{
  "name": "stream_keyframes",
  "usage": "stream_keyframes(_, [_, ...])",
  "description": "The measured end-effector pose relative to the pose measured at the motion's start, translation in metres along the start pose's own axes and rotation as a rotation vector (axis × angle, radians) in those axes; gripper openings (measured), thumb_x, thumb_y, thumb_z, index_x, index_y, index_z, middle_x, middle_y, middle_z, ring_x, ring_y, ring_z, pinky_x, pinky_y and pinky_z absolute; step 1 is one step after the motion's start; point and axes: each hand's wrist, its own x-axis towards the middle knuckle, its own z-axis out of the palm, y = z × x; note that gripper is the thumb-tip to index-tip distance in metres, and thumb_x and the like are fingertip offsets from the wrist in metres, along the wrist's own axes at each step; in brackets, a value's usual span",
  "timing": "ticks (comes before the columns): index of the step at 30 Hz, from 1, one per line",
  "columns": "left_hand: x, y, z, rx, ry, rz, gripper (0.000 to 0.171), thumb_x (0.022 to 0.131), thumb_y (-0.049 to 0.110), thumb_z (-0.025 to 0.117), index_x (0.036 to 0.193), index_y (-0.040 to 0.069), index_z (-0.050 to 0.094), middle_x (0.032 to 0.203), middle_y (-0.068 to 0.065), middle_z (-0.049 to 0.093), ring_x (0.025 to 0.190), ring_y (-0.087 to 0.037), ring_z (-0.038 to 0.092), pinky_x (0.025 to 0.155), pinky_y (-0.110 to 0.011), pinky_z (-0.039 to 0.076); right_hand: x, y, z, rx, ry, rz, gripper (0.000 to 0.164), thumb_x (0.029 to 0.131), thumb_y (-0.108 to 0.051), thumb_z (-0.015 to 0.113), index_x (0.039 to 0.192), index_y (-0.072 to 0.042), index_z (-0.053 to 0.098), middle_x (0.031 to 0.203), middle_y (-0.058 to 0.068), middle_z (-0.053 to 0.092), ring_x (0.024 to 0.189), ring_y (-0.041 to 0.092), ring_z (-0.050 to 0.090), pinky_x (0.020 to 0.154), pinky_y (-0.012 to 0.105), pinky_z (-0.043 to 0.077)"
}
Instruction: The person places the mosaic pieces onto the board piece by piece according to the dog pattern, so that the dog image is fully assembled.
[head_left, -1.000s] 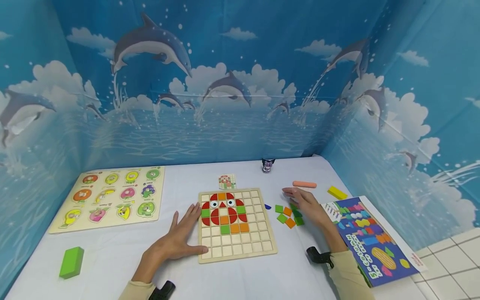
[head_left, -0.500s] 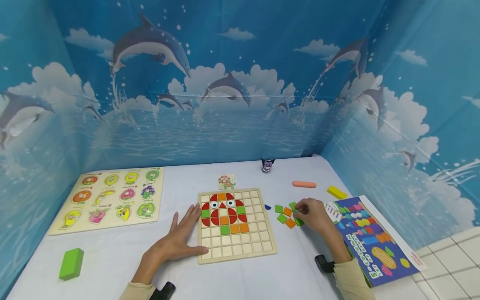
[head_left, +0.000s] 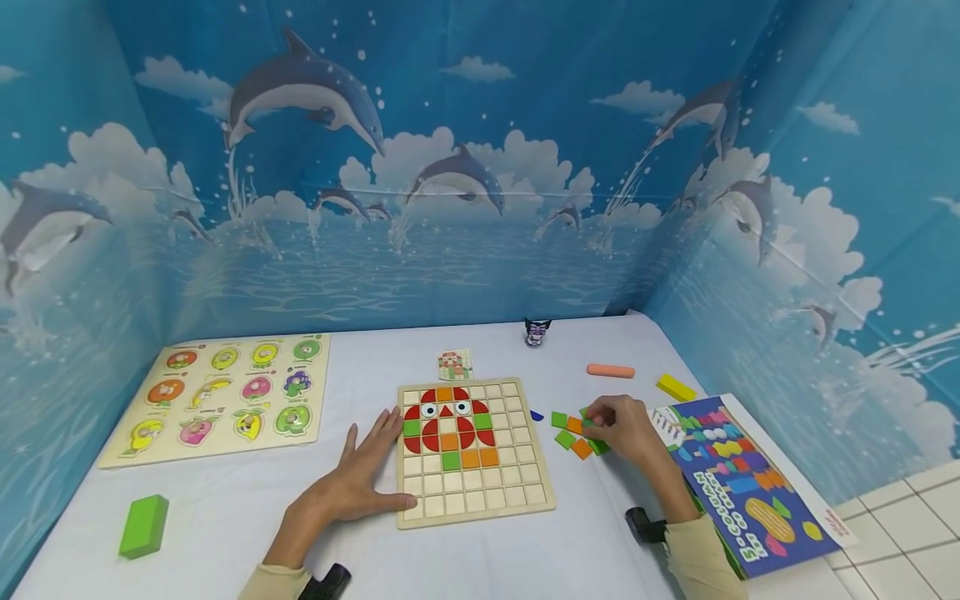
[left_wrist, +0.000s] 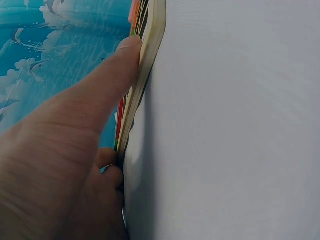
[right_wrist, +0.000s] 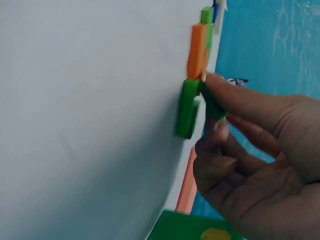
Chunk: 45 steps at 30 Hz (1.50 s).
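Note:
My left hand (head_left: 356, 483) lies with spread fingers at the left side of a wooden grid board (head_left: 517, 483). Its thumb presses the board's near left corner. Red, orange and green pieces on the board form a face with two eyes. To the right, my right hand (head_left: 626, 429) is over a cluster of small square tiles, including a green tile (head_left: 559, 419) and an orange tile (head_left: 581, 448). Thumb and fingers pinch a dark green tile (right_wrist: 212, 102) in the right wrist view, just beside other tiles on the white cloth.
Behind the board lie a small picture card (head_left: 455, 364) and a figurine (head_left: 536, 333). A fruit puzzle board (head_left: 225, 442) and green block (head_left: 144, 527) are at left. Rightward are an orange stick (head_left: 611, 371), yellow block (head_left: 676, 387) and blue booklet (head_left: 750, 483).
My right hand has drawn back from beyond the tiles, and its fingers have curled down onto them to pinch a green tile. The left hand has stayed in place.

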Motion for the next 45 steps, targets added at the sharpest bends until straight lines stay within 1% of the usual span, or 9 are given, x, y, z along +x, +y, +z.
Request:
stream_keyframes(5, [0.000,0.000,0.000,0.011,0.006,0.000,0.127,0.081,0.052,0.092,0.174,0.008,0.016,0.182,-0.009,0.008,0.168,-0.033,-0.002,0.130,-0.063,-0.016,0.004,-0.016,0.006,0.088,-0.070,-0.069,0.007,0.093,-0.005,0.084,0.099,-0.002,0.084,0.085,0.002,0.075,0.073,0.016,0.062,0.061,0.022,0.054])
stream_keyframes(9, [0.000,0.001,0.000,0.018,0.012,0.000,0.127,0.081,0.052,0.092,0.174,0.008,0.016,0.182,-0.009,0.009,0.168,-0.033,-0.001,0.131,-0.063,-0.016,0.006,-0.031,0.019,0.225,-0.218,-0.143,0.009,0.097,-0.004,0.080,0.103,-0.001,0.084,0.082,0.007,0.078,0.062,0.015,0.062,0.054,0.021,0.053])
stream_keyframes(12, [0.000,0.001,0.000,0.012,0.011,0.000,0.127,0.081,0.051,0.092,0.174,0.008,0.016,0.182,-0.009,0.009,0.168,-0.033,-0.002,0.131,-0.063,-0.016,0.006,-0.041,0.031,0.289,-0.304,-0.196,0.009,0.096,-0.002,0.079,0.103,0.001,0.084,0.078,0.008,0.076,0.057,0.017,0.063,0.051,0.022,0.054])
stream_keyframes(16, [0.001,0.000,0.001,0.008,0.009,-0.006,0.127,0.081,0.051,0.093,0.174,0.010,0.017,0.182,-0.008,0.009,0.168,-0.032,-0.002,0.131,-0.062,-0.016,0.006,-0.053,0.045,0.307,-0.343,-0.247,0.005,0.093,-0.002,0.083,0.097,0.001,0.084,0.079,0.005,0.077,0.059,0.018,0.068,0.055,0.023,0.059])
stream_keyframes(24, [0.001,0.001,0.001,0.016,0.005,-0.015,0.127,0.081,0.051,0.093,0.174,0.011,0.017,0.182,-0.007,0.009,0.168,-0.031,-0.003,0.131,-0.062,-0.017,0.004,-0.068,0.060,0.245,-0.315,-0.279,0.005,0.090,-0.001,0.086,0.090,-0.005,0.085,0.081,0.000,0.076,0.062,0.015,0.067,0.056,0.021,0.057])
stream_keyframes(29, [0.001,0.001,0.001,0.020,0.003,-0.020,0.127,0.081,0.052,0.092,0.174,0.011,0.016,0.182,-0.008,0.009,0.168,-0.032,-0.003,0.131,-0.062,-0.016,0.003,-0.072,0.064,0.225,-0.285,-0.302,0.004,0.089,0.000,0.086,0.091,-0.004,0.085,0.086,0.002,0.075,0.063,0.015,0.068,0.056,0.022,0.058])
stream_keyframes(35, [0.001,0.001,0.000,0.003,0.009,-0.012,0.127,0.081,0.051,0.093,0.174,0.010,0.017,0.182,-0.008,0.009,0.168,-0.032,-0.003,0.130,-0.063,-0.017,0.002,-0.075,0.066,0.200,-0.251,-0.297,0.005,0.088,-0.003,0.088,0.087,-0.005,0.084,0.078,-0.002,0.074,0.058,0.013,0.065,0.052,0.020,0.055])
stream_keyframes(40, [0.002,0.000,0.001,0.011,0.009,-0.010,0.127,0.081,0.051,0.093,0.174,0.010,0.017,0.182,-0.008,0.009,0.168,-0.032,-0.003,0.130,-0.062,-0.017,0.003,-0.074,0.063,0.202,-0.260,-0.307,0.005,0.091,-0.008,0.087,0.088,-0.006,0.084,0.078,-0.004,0.074,0.060,0.012,0.065,0.055,0.022,0.056])
stream_keyframes(45, [0.000,-0.001,0.001,0.006,0.007,-0.007,0.127,0.081,0.052,0.092,0.174,0.010,0.017,0.182,-0.008,0.009,0.168,-0.032,-0.003,0.130,-0.062,-0.017,0.008,-0.063,0.053,0.172,-0.200,-0.340,0.004,0.091,-0.010,0.087,0.091,-0.007,0.085,0.084,-0.006,0.076,0.070,0.008,0.061,0.062,0.021,0.054])
